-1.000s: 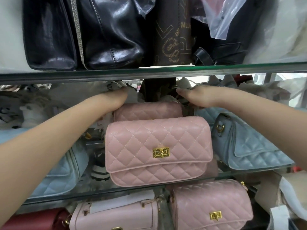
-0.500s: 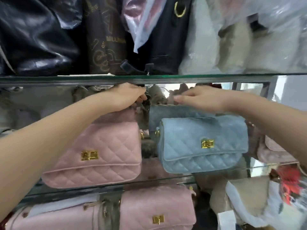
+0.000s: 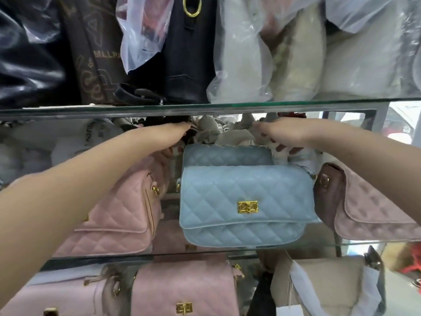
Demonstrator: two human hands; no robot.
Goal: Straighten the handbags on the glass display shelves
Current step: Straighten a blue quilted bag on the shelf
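Handbags sat in a row on the middle glass shelf (image 3: 205, 253). Blue bag (image 3: 246, 206) stood upright near the front edge, centre, gold clasp (image 3: 247, 207) facing me. A second blue bag (image 3: 227, 155) stood directly behind it, touching. Pink bag (image 3: 118, 215) sat just beside the front one on the left, turned at an angle, partly hidden by my left forearm. Mauve bag (image 3: 369, 208) sat close on the right, also angled, its end toward the blue bag.

My left hand (image 3: 168, 139) reached to the back of the shelf behind the pink bag; fingers hidden among wrapped stock, so I could not tell the grip. My right hand (image 3: 284, 135) rested at the rear blue bag's top right corner, fingers curled down, but whether they gripped anything I could not tell.

Upper shelf (image 3: 205, 108) carried dark bags and plastic-wrapped ones. More pink bags showed on the shelf below.
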